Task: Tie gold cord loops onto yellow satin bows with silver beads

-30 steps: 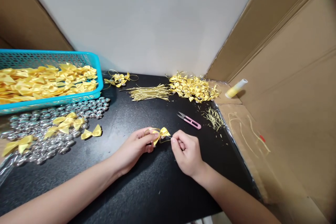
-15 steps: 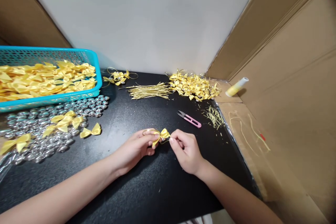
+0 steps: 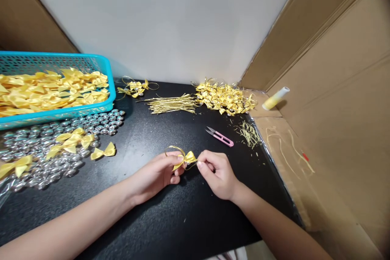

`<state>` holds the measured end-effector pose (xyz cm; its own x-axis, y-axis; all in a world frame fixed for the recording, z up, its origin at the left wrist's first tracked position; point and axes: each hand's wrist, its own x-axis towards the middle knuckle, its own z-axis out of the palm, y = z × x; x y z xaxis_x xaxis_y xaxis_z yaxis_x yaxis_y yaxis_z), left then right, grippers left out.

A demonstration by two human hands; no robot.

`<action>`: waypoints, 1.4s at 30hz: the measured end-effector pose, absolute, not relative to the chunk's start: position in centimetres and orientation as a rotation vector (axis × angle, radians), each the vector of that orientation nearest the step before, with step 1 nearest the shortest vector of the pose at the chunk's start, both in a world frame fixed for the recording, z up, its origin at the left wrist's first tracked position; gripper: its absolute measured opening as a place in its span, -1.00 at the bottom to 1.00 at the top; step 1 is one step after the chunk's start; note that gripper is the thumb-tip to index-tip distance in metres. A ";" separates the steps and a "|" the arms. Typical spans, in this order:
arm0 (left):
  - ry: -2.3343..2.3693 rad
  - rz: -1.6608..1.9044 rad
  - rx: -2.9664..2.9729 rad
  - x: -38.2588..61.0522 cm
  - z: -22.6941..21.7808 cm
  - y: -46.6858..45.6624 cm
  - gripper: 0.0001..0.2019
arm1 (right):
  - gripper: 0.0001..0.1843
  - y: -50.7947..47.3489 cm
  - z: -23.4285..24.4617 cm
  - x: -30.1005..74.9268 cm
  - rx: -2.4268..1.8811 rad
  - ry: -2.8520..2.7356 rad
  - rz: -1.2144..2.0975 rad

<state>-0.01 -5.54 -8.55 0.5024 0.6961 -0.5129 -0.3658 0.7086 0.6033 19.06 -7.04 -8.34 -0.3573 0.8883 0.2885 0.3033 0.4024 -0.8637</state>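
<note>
Between thumb and fingers, my left hand (image 3: pixel 158 170) pinches a yellow ribbon bow (image 3: pixel 189 157) just above the black table. A loop of thin gold cord (image 3: pixel 175 147) rises from the bow over my left fingers. My right hand (image 3: pixel 217 172) is closed in a pinch at the bow's right side, gripping the gold cord that runs from it. A small silvery spot shows under the bow's middle, mostly hidden. Pink-handled thread snips (image 3: pixel 219 136) lie on the table beyond my right hand, apart from it.
A turquoise basket (image 3: pixel 111 85) of yellow bows stands left. Silver beads (image 3: pixel 61 170) and loose bows (image 3: pixel 104 151) lie before it. Farther back are gold cords (image 3: pixel 172 104) and a heap of corded bows (image 3: pixel 224 97). Cord scraps (image 3: pixel 249 134) and a thread tube (image 3: pixel 276 98) sit right.
The cord loop over my left hand stands up more, and the bow has tilted slightly. Both hands stay nearly in place; the view has shifted a little.
</note>
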 end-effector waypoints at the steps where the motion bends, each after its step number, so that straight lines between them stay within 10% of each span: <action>1: 0.821 0.664 0.454 0.0 -8.5 -5.5 -0.76 | -0.77 -7.0 -8.2 19.1 -1.016 -1.875 0.923; 42: 0.810 0.647 0.446 0.4 -8.3 -6.1 -0.69 | -0.78 -6.9 -8.0 19.6 -0.942 -1.874 1.048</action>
<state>0.40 -6.09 -8.35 0.5176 0.6802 -0.5190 -0.3560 0.7228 0.5923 19.58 -6.95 -7.96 -0.4245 0.8652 0.2668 0.2260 0.3866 -0.8941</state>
